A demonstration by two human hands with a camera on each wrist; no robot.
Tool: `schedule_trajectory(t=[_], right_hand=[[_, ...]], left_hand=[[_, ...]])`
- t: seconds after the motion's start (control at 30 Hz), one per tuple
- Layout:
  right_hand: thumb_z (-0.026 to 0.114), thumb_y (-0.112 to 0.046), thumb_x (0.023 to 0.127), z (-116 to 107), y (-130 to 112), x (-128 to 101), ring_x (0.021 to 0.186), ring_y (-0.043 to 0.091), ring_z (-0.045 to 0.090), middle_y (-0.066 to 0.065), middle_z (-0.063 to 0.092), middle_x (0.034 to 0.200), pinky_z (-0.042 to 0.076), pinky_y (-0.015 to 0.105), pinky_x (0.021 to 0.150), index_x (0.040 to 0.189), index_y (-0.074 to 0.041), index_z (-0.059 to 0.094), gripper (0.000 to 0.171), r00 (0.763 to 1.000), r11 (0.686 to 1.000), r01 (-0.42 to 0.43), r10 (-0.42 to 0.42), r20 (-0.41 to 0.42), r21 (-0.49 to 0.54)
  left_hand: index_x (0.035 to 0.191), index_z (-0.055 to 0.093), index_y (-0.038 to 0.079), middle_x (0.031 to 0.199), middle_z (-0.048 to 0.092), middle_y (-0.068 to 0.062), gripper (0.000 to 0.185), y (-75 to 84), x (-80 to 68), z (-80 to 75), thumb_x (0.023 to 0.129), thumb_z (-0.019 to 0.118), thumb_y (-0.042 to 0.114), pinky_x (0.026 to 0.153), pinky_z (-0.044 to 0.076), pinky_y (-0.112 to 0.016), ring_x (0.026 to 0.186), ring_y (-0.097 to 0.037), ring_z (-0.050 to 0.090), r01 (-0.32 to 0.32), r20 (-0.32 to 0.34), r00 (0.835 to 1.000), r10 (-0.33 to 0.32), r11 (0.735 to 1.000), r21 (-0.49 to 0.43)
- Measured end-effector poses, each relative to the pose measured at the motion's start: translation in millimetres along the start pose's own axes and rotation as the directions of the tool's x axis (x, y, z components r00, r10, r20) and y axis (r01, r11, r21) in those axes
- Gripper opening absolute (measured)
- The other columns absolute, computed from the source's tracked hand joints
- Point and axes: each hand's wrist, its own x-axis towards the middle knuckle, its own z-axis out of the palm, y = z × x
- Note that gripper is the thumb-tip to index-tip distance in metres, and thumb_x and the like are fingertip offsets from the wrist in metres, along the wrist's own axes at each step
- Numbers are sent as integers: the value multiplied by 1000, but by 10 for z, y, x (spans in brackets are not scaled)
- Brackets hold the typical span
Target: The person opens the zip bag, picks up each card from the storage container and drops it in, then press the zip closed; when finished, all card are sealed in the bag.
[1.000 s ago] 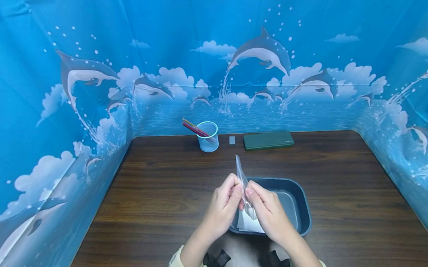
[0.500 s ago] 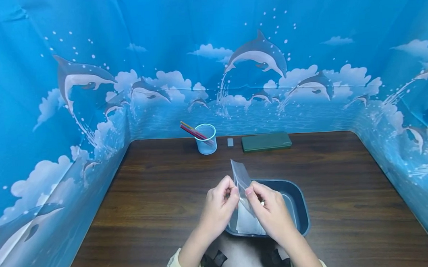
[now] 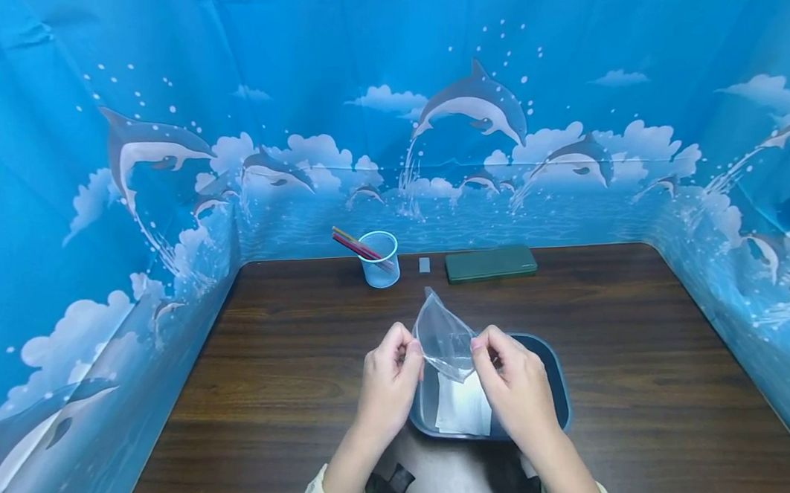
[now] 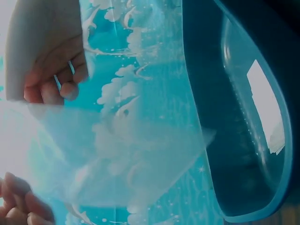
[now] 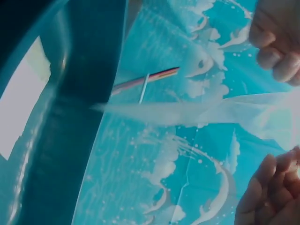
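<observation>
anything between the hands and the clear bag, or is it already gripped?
Nothing in between. The left hand and right hand each pinch an edge of the clear bag, holding it in the air above the near end of the dark tray.

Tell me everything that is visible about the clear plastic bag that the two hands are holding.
The clear plastic bag is thin, see-through film; the blue backdrop shows through it. The left hand pinches one side of its mouth and the right hand pinches the other, so the mouth is spread open toward the person. Its far corner points up and away. It hangs in the air above the near-left part of the dark blue tray, over white sheets lying inside. It looks empty.
</observation>
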Motion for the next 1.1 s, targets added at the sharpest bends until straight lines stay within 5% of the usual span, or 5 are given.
schedule_trajectory(t=[0.2,0.4,0.7,0.97,1.1], right_hand=[[59,-14,95,57,-21,-19,69,2,56,-15,61,78,50,27,58,96,-17,56,5,999,999,29,-28,-15,23],[62,-1,90,61,-54,-14,82,6,64,-11,69,104,54,25,67,102,-13,54,18,993,987,120,-118,-24,110],[70,-8,87,49,-52,-8,84,8,58,-8,69,99,50,27,60,107,-16,71,22,988,984,148,-151,-23,-99],[76,-14,82,-57,2,79,90,10,55,-7,64,97,49,28,65,121,-14,63,41,974,973,220,-216,67,-69],[80,-14,79,-110,56,90,90,8,57,-8,62,98,51,27,66,124,-16,62,48,965,970,243,-242,100,-2]], left_hand=[[80,48,13,65,41,7,13,32,-37,140,90,53,6,49,32,-11,57,-4,40,-297,-38,951,307,940,168],[82,48,12,66,41,6,9,57,-51,218,90,52,8,50,29,-8,57,-5,39,-360,-15,928,372,908,216],[77,45,12,64,37,7,21,43,-38,192,97,40,16,48,20,-9,57,-6,31,-497,108,865,490,807,320],[81,56,17,96,58,5,24,-73,-32,104,86,73,33,65,41,-16,86,-11,49,-320,135,943,303,939,129],[109,57,14,129,49,-4,66,-136,-18,32,62,86,52,86,47,-35,115,-21,44,-264,107,963,247,945,196]])
